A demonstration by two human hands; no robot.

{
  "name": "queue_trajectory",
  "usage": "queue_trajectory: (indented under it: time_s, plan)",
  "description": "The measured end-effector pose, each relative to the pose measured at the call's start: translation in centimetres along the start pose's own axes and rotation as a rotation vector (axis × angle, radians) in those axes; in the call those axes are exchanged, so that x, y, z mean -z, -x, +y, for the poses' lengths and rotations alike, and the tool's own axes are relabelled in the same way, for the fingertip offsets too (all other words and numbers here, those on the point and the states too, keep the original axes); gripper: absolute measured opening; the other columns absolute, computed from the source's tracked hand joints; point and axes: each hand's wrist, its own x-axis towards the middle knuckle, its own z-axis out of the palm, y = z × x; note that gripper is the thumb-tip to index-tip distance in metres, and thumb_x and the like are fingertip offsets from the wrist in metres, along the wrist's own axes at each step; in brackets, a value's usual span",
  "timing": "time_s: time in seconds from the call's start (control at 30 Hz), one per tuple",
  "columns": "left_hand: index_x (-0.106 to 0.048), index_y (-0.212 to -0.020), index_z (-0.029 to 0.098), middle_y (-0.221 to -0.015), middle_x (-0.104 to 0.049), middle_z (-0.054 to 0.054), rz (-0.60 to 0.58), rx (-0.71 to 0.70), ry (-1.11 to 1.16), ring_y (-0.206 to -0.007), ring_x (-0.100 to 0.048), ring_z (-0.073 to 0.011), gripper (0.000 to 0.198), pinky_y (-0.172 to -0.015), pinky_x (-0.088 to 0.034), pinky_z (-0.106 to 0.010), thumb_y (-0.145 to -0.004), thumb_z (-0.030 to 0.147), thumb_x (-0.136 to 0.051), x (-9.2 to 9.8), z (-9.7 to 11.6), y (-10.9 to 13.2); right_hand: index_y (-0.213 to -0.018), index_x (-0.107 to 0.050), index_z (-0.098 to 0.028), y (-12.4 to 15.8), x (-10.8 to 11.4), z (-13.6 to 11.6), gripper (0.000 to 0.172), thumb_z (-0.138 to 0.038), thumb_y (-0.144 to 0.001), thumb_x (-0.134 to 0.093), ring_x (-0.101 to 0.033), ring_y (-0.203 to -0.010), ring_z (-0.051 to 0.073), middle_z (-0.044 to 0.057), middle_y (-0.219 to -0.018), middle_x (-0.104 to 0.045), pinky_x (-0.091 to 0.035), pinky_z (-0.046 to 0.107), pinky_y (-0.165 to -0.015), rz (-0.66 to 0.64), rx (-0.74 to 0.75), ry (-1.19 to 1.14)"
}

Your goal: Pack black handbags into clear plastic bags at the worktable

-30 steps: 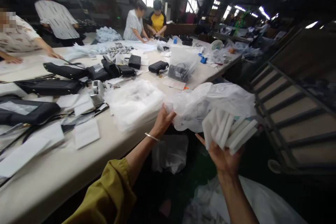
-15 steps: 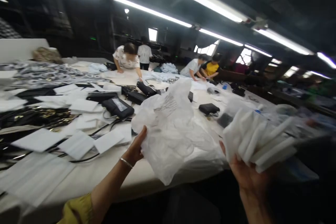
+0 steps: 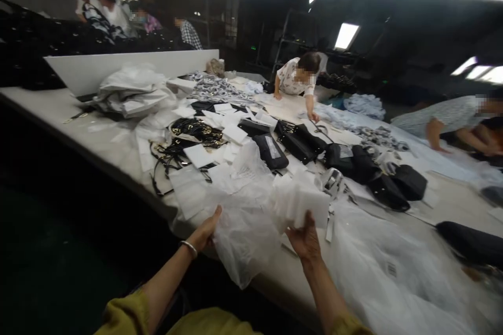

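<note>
My left hand is closed on the edge of a clear plastic bag, which hangs crumpled over the table's near edge. A silver bangle circles that wrist. In my right hand is a bundle of white foam sheets, its fingers wrapped round the lower side. The sheets are blurred at their left end and overlap the bag in view. Behind them a black bag with a plastic-wrapped piece on it lies on the table, beside loose white foam sheets.
Black straps with gold-coloured metal parts lie in a heap to the left. Several black bags stretch rightward. A large plastic sheet covers the near right. Across the table a co-worker in a patterned top leans in.
My view has swung left. The foam sheets in my right hand have come from the far right to close beside the plastic bag, which my left hand still holds.
</note>
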Motion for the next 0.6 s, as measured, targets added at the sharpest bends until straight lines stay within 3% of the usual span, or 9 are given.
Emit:
queue_trajectory:
  time_s: [0.07, 0.17, 0.23, 0.3, 0.37, 0.43, 0.53, 0.6]
  plan:
    - [-0.062, -0.067, 0.018, -0.051, -0.058, -0.004, 0.165, 0.010, -0.084, -0.044, -0.053, -0.0195, 0.075, -0.042, -0.031, -0.028, -0.063, 0.091, -0.047, 3.0, -2.2, 1.3, -0.108, -0.067, -0.031, -2.0, 2.1, 2.6, 0.052, -0.037, -0.060, -0.087, -0.070, -0.075, 0.016, -0.009, -0.085, -0.076, -0.063, 0.031, -0.063, 0.107, -0.090, 0.043]
    - [-0.060, -0.068, 0.020, -0.066, -0.065, -0.007, 0.473, 0.000, -0.182, -0.071, -0.065, -0.0293, 0.057, -0.059, -0.047, -0.036, -0.068, 0.076, -0.053, 8.0, -3.7, 4.1, -0.114, -0.064, -0.030, -3.7, 4.8, 4.1, 0.054, -0.035, -0.065, -0.086, -0.071, -0.080, 0.016, -0.009, -0.092, -0.076, -0.064, 0.030, -0.065, 0.102, -0.133, 0.065]
    - [-0.061, -0.080, 0.019, -0.089, -0.069, -0.012, 0.684, -0.032, -0.266, -0.100, -0.063, -0.0365, 0.051, -0.082, -0.051, -0.046, -0.070, 0.069, -0.052, 10.4, -3.0, 5.3, -0.118, -0.063, -0.031, -4.2, 5.7, 3.7, 0.055, -0.035, -0.068, -0.084, -0.071, -0.087, 0.017, -0.007, -0.099, -0.076, -0.065, 0.033, -0.071, 0.054, -0.178, 0.062]
    - [-0.059, -0.103, 0.017, -0.121, -0.063, -0.018, 0.795, -0.114, -0.342, -0.125, -0.051, -0.0384, 0.056, -0.104, -0.041, -0.051, -0.071, 0.063, -0.054, 11.0, -0.8, 4.9, -0.121, -0.062, -0.032, -4.5, 6.0, 3.1, 0.056, -0.033, -0.070, -0.084, -0.070, -0.092, 0.016, -0.007, -0.104, -0.075, -0.065, 0.032, -0.077, 0.027, -0.232, 0.061]
    - [-0.049, -0.125, 0.016, -0.145, -0.048, -0.019, 0.755, -0.220, -0.398, -0.139, -0.039, -0.0342, 0.068, -0.115, -0.032, -0.048, -0.072, 0.058, -0.057, 9.8, 2.1, 2.5, -0.124, -0.061, -0.033, -4.7, 6.1, 2.6, 0.057, -0.031, -0.071, -0.083, -0.070, -0.095, 0.015, -0.007, -0.108, -0.075, -0.064, 0.031, -0.081, 0.017, -0.266, 0.057]
    - [-0.043, -0.136, 0.016, -0.151, -0.044, -0.018, 0.607, -0.288, -0.434, -0.141, -0.039, -0.0310, 0.078, -0.115, -0.032, -0.043, -0.073, 0.058, -0.062, 7.6, 4.9, -0.9, -0.127, -0.059, -0.034, -4.8, 6.4, 2.4, 0.058, -0.032, -0.073, -0.081, -0.069, -0.098, 0.014, -0.007, -0.111, -0.074, -0.063, 0.029, -0.083, 0.013, -0.283, 0.055]
    - [-0.052, -0.129, 0.016, -0.138, -0.059, -0.017, 0.398, -0.303, -0.456, -0.129, -0.054, -0.0318, 0.081, -0.107, -0.042, -0.039, -0.065, 0.061, -0.072, 4.8, 7.9, -4.8, -0.132, -0.056, -0.034, -4.8, 6.9, 2.4, 0.060, -0.034, -0.076, -0.079, -0.069, -0.103, 0.015, -0.005, -0.115, -0.073, -0.063, 0.029, -0.084, -0.013, -0.324, 0.065]
    - [-0.061, -0.115, 0.016, -0.123, -0.069, -0.013, 0.344, -0.309, -0.460, -0.117, -0.061, -0.0328, 0.073, -0.099, -0.047, -0.038, -0.059, 0.062, -0.076, 4.6, 8.9, -5.2, -0.133, -0.055, -0.034, -4.7, 7.1, 2.4, 0.060, -0.035, -0.077, -0.078, -0.068, -0.105, 0.015, -0.005, -0.118, -0.073, -0.062, 0.027, -0.085, -0.032, -0.343, 0.072]
